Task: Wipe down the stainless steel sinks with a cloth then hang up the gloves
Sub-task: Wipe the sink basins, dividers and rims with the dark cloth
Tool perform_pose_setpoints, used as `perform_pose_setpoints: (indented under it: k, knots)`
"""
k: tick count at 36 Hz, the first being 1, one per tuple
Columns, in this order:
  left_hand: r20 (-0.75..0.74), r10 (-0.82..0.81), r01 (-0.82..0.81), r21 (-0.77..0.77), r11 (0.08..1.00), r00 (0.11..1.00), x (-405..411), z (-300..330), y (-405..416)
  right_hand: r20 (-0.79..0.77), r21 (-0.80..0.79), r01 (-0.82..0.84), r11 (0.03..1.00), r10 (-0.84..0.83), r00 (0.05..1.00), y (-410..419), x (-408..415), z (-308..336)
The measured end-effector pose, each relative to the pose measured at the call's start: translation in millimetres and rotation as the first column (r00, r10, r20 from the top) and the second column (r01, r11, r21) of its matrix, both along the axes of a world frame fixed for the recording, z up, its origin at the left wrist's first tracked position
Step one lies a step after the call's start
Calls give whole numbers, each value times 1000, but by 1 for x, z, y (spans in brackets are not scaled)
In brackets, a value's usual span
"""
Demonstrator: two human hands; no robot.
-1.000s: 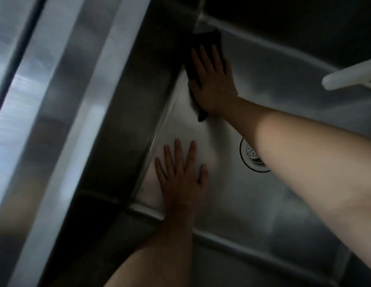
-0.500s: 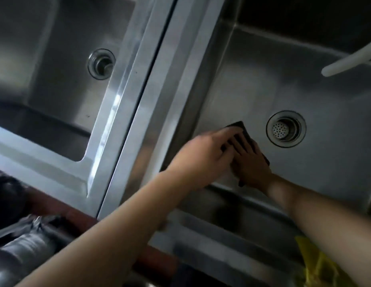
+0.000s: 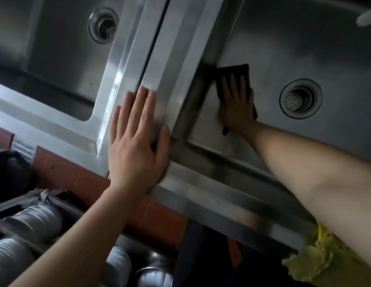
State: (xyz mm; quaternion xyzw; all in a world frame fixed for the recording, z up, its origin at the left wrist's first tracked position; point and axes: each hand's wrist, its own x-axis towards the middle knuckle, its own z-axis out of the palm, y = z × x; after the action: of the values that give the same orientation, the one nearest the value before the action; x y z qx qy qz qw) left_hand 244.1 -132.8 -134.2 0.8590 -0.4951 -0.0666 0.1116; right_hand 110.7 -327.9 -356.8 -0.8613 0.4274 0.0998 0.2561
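Both hands lie flat: right hand [image 3: 238, 106] presses dark cloth [image 3: 235, 76] beneath its open grip.

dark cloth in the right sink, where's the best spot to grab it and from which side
Probably the far corner of the dark cloth, pinched from above. The right hand presses flat on its middle, on the right sink floor, so only that far edge and a small tail by the wrist lie bare. The left hand rests flat on the rim.

We have one head-worn view, close above, facing steeply down over the front rim of two adjoining stainless steel sinks [image 3: 201, 208].
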Motion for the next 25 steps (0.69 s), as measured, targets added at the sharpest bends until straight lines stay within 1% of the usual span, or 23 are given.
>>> perform_pose_setpoints:
  k: [2, 5, 7, 9, 11, 15, 16, 17, 21, 23, 25]
  knots:
    - [-1, 10, -10, -12, 1000, 1000, 0, 0, 0, -8, 0, -101, 995, 101, 995, 15, 0, 1]
    - [0, 19, -19, -33, 999, 1000, 1, -2, -1, 71, -10, -306, 952, 306, 949, 44, -21, 3]
    - [6, 13, -13, -37, 999, 1000, 2, -2, -1, 98, -10, -488, 873, 486, 868, 61, -40, 3]
    - [14, 6, -6, -29, 1000, 1000, 2, -3, -1, 77, 23, -652, 757, 649, 757, 70, -51, 2]
    - [19, 7, -6, -23, 1000, 1000, 3, -3, 0, 57, 58, -722, 689, 720, 692, 67, -52, 4]
    - [21, 12, -12, -12, 1000, 1000, 2, -1, -1, 34, 111, -804, 584, 806, 590, 50, -50, 17]
    - [24, 17, -17, -8, 1000, 1000, 2, 0, -1, 21, 120, -813, 570, 817, 576, 47, -52, 21]
    - [28, 21, -21, -3, 1000, 999, 2, 1, -2, 14, 132, -809, 573, 815, 580, 45, -56, 24]
    - [31, 37, -37, 3, 999, 999, 0, 3, -2, -19, 225, -733, 642, 755, 655, 46, -87, 37]
    - [32, 40, -40, 5, 999, 999, -1, 3, -2, -23, 311, -674, 670, 714, 699, 46, -104, 46]
    - [33, 40, -40, 7, 999, 999, -1, 3, -3, -33, 427, -559, 710, 631, 775, 45, -113, 59]
